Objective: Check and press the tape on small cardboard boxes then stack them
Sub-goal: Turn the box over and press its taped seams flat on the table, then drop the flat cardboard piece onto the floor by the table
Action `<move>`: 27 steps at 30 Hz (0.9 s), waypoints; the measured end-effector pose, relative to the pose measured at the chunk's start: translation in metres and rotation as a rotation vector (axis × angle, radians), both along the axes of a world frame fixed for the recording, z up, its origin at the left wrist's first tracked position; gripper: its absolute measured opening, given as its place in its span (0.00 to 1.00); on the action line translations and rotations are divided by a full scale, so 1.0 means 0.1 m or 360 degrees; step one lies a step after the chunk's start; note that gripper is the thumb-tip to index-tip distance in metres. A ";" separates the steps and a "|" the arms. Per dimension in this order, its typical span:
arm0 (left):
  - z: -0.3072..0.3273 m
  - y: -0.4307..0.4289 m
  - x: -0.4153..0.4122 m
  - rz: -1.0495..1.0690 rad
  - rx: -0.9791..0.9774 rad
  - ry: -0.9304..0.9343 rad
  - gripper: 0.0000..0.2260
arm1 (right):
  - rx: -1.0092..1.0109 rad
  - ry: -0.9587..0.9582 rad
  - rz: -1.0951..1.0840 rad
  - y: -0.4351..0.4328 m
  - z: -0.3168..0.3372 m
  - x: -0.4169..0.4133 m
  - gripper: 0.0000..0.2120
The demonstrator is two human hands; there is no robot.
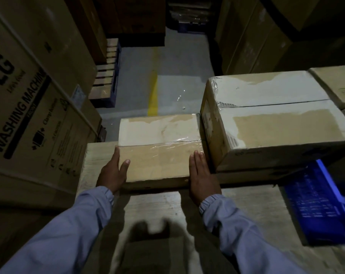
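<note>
cardboard box — left hand flat against its side, right hand flat atop.

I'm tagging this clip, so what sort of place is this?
Most likely a warehouse: a big washing machine carton, wooden pallets, and a yellow line painted on the concrete floor.

The small box is matt brown cardboard with chalky pale patches; the tape across its top is clear, glossy and wrinkled. The surface under it is pale, rough-grained wood. The crate is blue ribbed plastic, the sleeve soft light cloth
</note>
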State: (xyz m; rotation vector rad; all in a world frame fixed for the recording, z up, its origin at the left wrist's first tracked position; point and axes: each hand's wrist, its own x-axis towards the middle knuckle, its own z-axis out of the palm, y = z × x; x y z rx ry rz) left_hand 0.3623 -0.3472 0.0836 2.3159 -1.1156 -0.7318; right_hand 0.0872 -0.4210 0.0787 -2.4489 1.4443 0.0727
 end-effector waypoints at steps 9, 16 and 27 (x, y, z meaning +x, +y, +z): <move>0.09 0.65 -0.40 0.0068 -0.0087 0.0179 0.29 | -0.0001 -0.0012 -0.0006 0.55 0.10 -0.22 0.39; 0.12 1.48 -0.65 -0.0130 -0.0137 0.0228 0.28 | 0.0054 0.0077 -0.0033 1.41 0.29 -0.32 0.36; -0.17 3.02 -1.05 -0.0088 -0.0002 0.0408 0.25 | 0.0146 -0.0014 -0.0100 2.89 0.26 -0.65 0.35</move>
